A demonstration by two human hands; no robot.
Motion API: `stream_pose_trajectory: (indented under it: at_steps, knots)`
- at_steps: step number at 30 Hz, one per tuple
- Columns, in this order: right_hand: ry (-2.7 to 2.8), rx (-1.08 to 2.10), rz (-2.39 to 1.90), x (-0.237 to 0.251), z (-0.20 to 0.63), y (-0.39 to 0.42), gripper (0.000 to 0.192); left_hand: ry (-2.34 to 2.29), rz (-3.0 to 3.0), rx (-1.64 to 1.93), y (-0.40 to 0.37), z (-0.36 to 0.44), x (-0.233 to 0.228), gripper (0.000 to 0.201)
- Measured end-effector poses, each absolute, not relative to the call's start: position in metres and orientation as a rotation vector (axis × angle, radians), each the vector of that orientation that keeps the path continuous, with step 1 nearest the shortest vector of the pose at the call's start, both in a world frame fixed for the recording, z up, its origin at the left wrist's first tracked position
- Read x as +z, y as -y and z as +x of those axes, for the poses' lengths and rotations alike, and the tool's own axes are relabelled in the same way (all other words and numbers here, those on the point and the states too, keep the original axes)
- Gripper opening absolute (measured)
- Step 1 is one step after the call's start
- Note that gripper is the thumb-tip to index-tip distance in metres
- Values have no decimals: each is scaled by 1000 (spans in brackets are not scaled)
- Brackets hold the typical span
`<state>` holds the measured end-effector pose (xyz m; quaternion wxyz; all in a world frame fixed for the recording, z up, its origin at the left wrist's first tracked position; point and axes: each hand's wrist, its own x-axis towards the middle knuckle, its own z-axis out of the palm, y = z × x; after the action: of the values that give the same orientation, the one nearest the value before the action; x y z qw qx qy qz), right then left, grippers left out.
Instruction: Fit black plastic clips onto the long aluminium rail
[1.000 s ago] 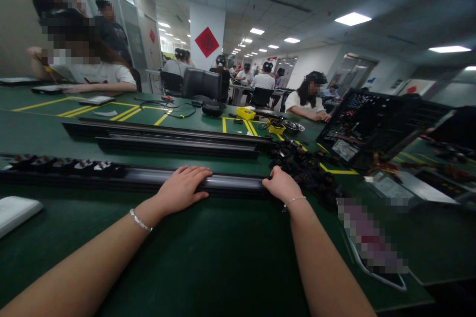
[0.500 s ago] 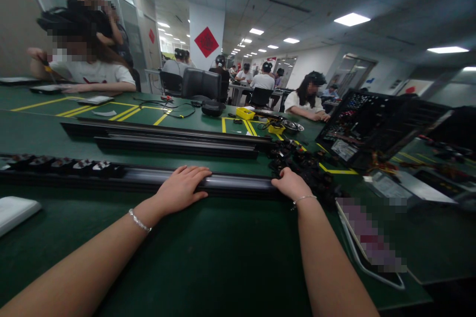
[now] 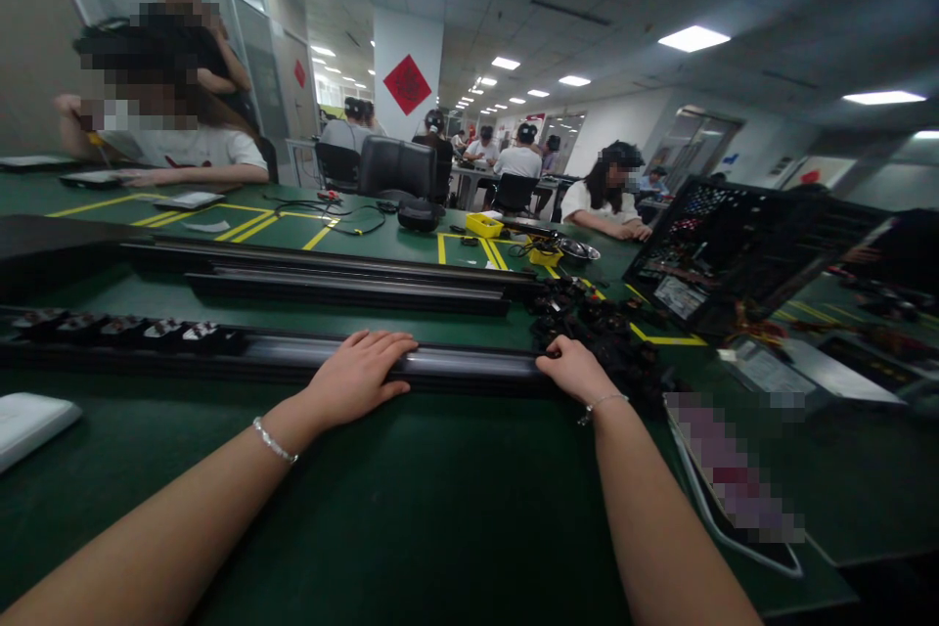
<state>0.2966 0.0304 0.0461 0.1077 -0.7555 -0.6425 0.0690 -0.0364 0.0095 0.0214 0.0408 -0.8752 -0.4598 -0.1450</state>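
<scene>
Left hand (image 3: 358,374) lay flat over the near black rail (image 3: 455,364), hiding the stretch beneath the palm; rail's left end ran out of frame. Right hand (image 3: 576,369) had its fingertips buried in the pile of small black parts (image 3: 608,337), so whether it gripped one could not be told. Individual parts in the pile too dark and small to identify. Pieces seated in the rail at left (image 3: 117,327) too small to make out. Flat object at right (image 3: 734,479) pixelated. White item (image 3: 29,416) cut by the left edge. Open computer case (image 3: 734,249) interior indistinct
</scene>
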Motion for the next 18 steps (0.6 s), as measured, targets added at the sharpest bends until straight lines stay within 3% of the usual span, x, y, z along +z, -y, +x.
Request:
stream_pose_trajectory:
  at_steps: [8,18]
  knots:
    - [1825,99,-2046,32,301,-20,32,1414,-2679,-435,-8,-36,23,52]
    - [1720,109,-2202,34,316,-21,36,1424,-2681,-436,-8,-36,23,53]
